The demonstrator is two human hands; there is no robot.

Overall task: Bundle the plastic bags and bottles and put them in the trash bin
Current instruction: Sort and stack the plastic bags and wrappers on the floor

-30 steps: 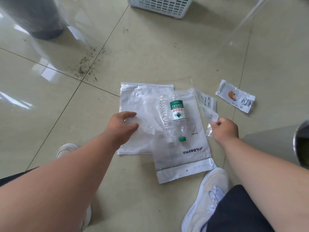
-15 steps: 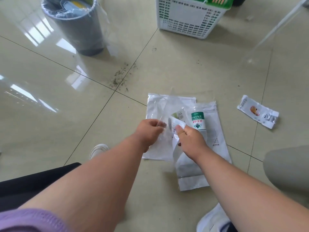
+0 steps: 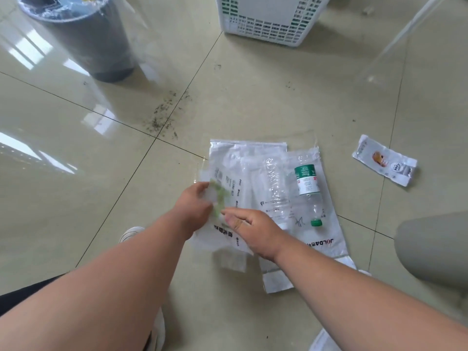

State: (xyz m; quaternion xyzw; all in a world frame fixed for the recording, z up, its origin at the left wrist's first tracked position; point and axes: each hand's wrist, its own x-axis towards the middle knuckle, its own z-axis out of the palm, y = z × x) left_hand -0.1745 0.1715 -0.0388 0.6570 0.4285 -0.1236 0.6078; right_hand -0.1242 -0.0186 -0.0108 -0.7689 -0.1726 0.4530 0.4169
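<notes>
Two flat white plastic bags lie overlapped on the floor tiles, the left bag (image 3: 249, 154) and the right bag (image 3: 326, 245). On them lie a clear unlabelled bottle (image 3: 276, 188) and a bottle with a green label and green cap (image 3: 307, 183). My left hand (image 3: 193, 211) pinches a small clear plastic wrapper (image 3: 218, 196), blurred, just above the left bag. My right hand (image 3: 253, 230) hovers beside it with its fingers stretched toward the wrapper's lower edge, holding nothing that I can see. The dark grey trash bin (image 3: 101, 49), lined with a clear bag, stands at the far left.
A white slatted basket (image 3: 268, 24) stands at the top centre. One printed snack wrapper (image 3: 385, 160) lies to the right of the bags. A grey rounded object (image 3: 435, 249) fills the right edge. Dark specks (image 3: 164, 115) dot the tile joint. A white shoe (image 3: 130, 233) shows below my left arm.
The small wrapper went from my right hand to my left. Both hands came together over the left bag, and the right hand has now let go. The view tilted up, showing bin and basket.
</notes>
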